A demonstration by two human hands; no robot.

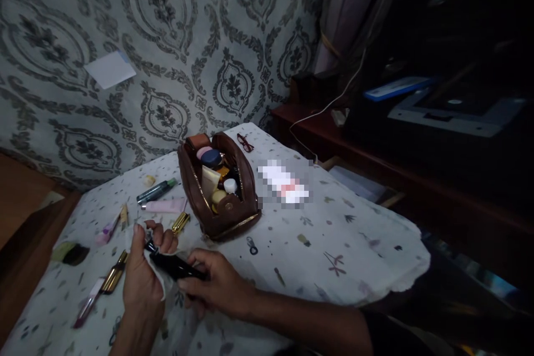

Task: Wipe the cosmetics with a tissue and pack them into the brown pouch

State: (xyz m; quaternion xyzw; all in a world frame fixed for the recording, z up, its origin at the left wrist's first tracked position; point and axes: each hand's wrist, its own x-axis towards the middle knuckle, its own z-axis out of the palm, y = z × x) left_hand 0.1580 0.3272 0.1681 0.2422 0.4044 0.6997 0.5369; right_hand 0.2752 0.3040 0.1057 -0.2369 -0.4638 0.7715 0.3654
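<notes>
My right hand (221, 283) grips the lower end of a slim black bottle (177, 267), which lies slanted above the table. Around the bottle's narrower top end curl the fingers of my left hand (144, 267), with a thin white wipe (161, 278) between palm and bottle. Just beyond the hands stands an unzipped brown toiletry bag (194, 200), filled with tubes, jars and caps. A gold lipstick tube (181, 223) lies close to my left fingertips. To the left of that hand is a gold-capped cosmetic tube (113, 272).
A dark green bottle (156, 191), a pink tube (164, 206) and several small cosmetics lie left of the bag. Red-framed glasses (245, 143) rest behind it; a pixelated patch (286, 183) covers something at its right. A white cable (334, 101) runs by the dark red cabinet (300, 122).
</notes>
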